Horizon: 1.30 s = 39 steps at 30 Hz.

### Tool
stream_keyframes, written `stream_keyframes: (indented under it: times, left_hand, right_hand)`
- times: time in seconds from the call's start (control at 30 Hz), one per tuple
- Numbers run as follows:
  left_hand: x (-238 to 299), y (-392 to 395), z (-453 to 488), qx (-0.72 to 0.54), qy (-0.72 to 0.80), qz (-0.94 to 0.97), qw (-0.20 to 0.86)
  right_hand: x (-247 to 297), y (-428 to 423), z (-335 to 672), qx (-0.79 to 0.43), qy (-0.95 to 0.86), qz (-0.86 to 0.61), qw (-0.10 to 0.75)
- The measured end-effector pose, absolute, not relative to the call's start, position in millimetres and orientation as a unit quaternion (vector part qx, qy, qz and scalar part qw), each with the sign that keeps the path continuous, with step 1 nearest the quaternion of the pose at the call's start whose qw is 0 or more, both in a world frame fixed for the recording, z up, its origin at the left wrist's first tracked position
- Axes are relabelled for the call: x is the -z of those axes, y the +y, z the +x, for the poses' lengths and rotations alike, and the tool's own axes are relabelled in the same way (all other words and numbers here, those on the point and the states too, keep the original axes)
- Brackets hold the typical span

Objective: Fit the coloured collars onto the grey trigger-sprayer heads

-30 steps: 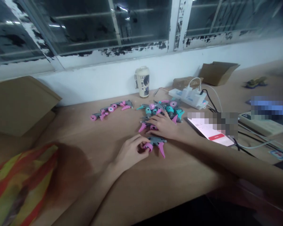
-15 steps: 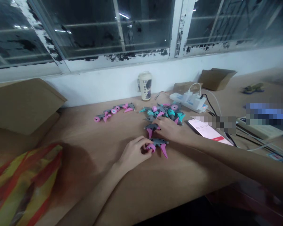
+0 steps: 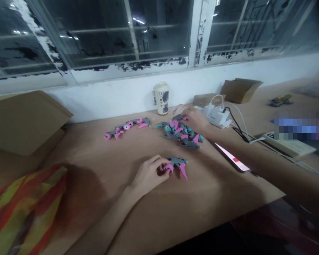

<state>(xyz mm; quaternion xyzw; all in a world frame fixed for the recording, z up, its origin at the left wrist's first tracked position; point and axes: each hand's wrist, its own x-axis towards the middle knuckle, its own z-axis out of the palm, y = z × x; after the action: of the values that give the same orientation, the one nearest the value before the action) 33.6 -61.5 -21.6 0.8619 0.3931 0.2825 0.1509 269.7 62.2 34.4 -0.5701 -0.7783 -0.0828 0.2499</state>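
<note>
A grey and pink trigger spray head (image 3: 177, 162) is held by its pink collar in my left hand (image 3: 151, 174), low over the front of the table; its pink trigger points down toward me. Fingers and thumb are closed round the collar. My right hand (image 3: 195, 118) reaches to the back of a pile of spray heads (image 3: 172, 132), some grey and pink, others grey and teal. Its fingertips are closed on a grey and pink spray head (image 3: 178, 117) there. Another grey and pink spray head (image 3: 190, 143) lies at the pile's front edge.
Several pink and grey spray heads lie in a row (image 3: 127, 126) left of the pile. Behind stands a patterned cup (image 3: 162, 99). To the right are a power strip (image 3: 219, 118) with cables and a phone (image 3: 234, 158). Cardboard (image 3: 29, 120) and a striped bag (image 3: 29, 209) occupy the left.
My right hand has moved away from me to the back of the pile. The spray head near it earlier no longer lies there; one now rests at the pile's front. My left hand keeps its hold.
</note>
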Motion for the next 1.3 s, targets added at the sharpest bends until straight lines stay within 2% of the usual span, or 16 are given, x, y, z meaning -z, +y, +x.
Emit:
stream_keyframes:
  times: [0.17, 0.33, 0.43, 0.5, 0.57, 0.8, 0.93, 1.13, 1.3]
  left_hand:
    - [21, -62, 34, -0.288, 0.391, 0.862, 0.145]
    - [21, -62, 34, -0.295, 0.399, 0.857, 0.136]
    - [20, -61, 34, -0.311, 0.406, 0.847, 0.144]
    - [20, -61, 34, -0.322, 0.408, 0.839, 0.161]
    - [19, -60, 34, -0.333, 0.408, 0.83, 0.183]
    - [16, -62, 36, -0.323, 0.446, 0.806, 0.215]
    - [16, -61, 37, -0.325, 0.457, 0.793, 0.239]
    - [18, -53, 33, -0.327, 0.446, 0.752, 0.358]
    - [20, -51, 31, -0.305, 0.46, 0.737, 0.39]
  right_hand:
    - [-6, 74, 281, 0.059, -0.767, -0.593, 0.237]
    - [-18, 51, 280, 0.049, -0.766, -0.586, 0.258]
    - [-28, 17, 269, -0.065, -0.839, -0.466, 0.273]
    - [-29, -5, 260, -0.175, -0.89, -0.349, 0.234]
    - [-23, -21, 252, -0.218, -0.912, -0.277, 0.21]
    - [13, -24, 235, -0.206, -0.923, -0.254, 0.201]
    - [21, -27, 232, -0.186, -0.902, -0.293, 0.257]
    - [23, -33, 231, -0.086, -0.888, -0.333, 0.305]
    - [25, -30, 227, -0.144, -0.899, -0.301, 0.282]
